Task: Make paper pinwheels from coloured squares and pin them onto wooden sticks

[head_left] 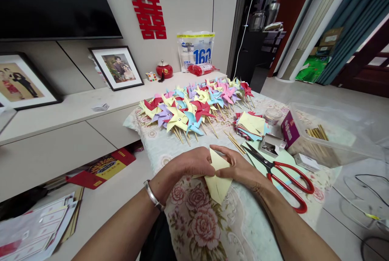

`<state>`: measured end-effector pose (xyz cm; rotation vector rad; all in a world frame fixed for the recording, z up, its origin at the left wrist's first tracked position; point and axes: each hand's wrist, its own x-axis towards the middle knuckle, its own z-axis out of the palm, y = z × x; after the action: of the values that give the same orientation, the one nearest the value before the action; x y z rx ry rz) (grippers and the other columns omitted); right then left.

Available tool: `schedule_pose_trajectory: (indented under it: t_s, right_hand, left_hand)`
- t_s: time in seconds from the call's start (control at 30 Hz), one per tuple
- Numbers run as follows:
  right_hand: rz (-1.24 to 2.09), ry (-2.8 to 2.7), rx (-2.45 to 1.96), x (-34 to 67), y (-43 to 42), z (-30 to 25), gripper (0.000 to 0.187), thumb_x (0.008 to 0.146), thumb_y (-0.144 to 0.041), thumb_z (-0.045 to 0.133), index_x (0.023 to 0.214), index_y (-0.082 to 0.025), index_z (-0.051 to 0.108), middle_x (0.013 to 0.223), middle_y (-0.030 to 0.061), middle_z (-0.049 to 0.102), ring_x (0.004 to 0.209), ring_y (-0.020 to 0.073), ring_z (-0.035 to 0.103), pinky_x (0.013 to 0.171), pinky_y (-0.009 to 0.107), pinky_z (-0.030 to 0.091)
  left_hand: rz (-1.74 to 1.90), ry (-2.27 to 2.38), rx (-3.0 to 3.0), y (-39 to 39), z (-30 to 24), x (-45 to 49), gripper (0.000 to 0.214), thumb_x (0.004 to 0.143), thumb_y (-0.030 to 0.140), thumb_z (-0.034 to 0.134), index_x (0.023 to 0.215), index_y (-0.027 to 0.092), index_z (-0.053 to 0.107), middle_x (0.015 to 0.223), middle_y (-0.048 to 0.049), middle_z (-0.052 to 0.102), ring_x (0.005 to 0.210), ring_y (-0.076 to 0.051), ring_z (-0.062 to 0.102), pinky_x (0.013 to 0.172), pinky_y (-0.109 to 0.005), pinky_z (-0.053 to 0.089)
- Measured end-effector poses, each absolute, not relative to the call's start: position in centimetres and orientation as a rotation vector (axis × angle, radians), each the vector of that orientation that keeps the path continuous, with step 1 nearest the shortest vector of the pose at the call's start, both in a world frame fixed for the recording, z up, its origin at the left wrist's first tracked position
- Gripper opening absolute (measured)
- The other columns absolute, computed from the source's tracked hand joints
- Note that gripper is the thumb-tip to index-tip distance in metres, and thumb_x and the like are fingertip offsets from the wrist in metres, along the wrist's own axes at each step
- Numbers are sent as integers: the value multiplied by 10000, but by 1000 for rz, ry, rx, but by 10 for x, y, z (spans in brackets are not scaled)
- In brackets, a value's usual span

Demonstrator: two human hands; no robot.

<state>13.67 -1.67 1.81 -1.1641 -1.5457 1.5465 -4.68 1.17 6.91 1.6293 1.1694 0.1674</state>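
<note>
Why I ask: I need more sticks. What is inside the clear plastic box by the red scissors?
Thin yellowish wooden sticks lie in the clear rectangular plastic box, seen through its wall. A purple cardboard carton covers its left end, so whatever lies there is hidden.

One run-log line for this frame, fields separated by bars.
left hand: pinching yellow paper | right hand: pinching same sheet | red scissors: lying beside right hand | pinwheels: heaped behind

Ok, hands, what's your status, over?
Left hand, right hand: both gripping yellow paper. Paper folded, over flowered cloth. Scissors beside right hand, pinwheels behind.
</note>
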Motion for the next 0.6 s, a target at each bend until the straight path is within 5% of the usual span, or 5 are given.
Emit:
schedule_pose_trajectory:
  t_s: [0.23, 0.4, 0.47, 0.6]
  right_hand:
    - [1494, -1500, -1168, 134, -16, 22, 789, 640, -78, 679, 1405, -234, 564, 1394, 86, 628, 1169, 271, 638, 922, 374, 523]
    - [1559, -1342, -1182, 133, -16, 23, 834, 640, -116, 648, 1455, -197, 491, 1146, 78, 736, 815, 213, 698, 653, 303, 526]
    - [1578, -1244, -1165, 132, -15, 22, 864, 637, -138, 652, 1476, -192, 456, 1022, 55, 754, 706, 190, 675, 595, 285, 503]
    - [1486, -1135, -1156, 131, -13, 20, 874, 610, -149, 682, 1459, -172, 477, 983, 48, 744, 739, 194, 670, 641, 284, 523]
  left_hand:
    - [197, 1177, 1631, 19, 67, -44, 255, 507, 32, 616, 369, 208, 493, 353, 61, 415, 326, -87, 301, 374, -264, 165]
    - [326, 1149, 1532, 19, 57, -55, 58, 640, 200, 697, 651, 186, 642, 505, 52, 522, 432, -102, 430, 420, -222, 282]
    - [480, 1093, 1344, 14, 52, -60, 228, 707, 343, 732, 839, 167, 675, 660, 13, 623, 551, -118, 546, 514, -221, 405]
    - [755, 1006, 923, -4, 42, -57, 408, 695, 464, 792, 905, 148, 641, 821, -70, 718, 709, -175, 669, 671, -286, 516]
